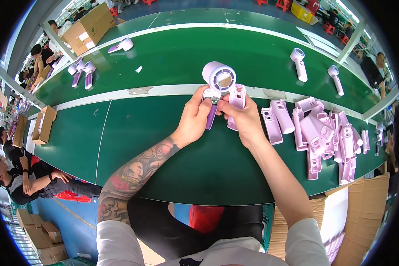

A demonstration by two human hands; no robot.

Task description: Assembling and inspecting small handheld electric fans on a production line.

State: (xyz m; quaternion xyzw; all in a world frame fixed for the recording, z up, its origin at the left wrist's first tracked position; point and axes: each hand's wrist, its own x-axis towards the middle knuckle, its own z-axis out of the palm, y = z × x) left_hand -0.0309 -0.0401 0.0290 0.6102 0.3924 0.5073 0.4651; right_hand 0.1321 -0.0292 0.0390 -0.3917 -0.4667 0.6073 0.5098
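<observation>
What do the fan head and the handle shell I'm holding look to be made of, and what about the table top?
Fan head in the left hand: apparently moulded plastic, pale lilac, smooth with a slight sheen; its centre disc looks reflective. Handle shell in the right hand: likely the same matte lilac plastic, with moulded ribs inside. Table top: a dark green mat, smooth, possibly rubber or vinyl; cannot tell for sure.

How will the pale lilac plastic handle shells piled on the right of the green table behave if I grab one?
The handle shells look like thin hollow mouldings, so probably light and stiff. Their glossy plastic may slip. They lie overlapping on the green table, so neighbours may shift.
</observation>
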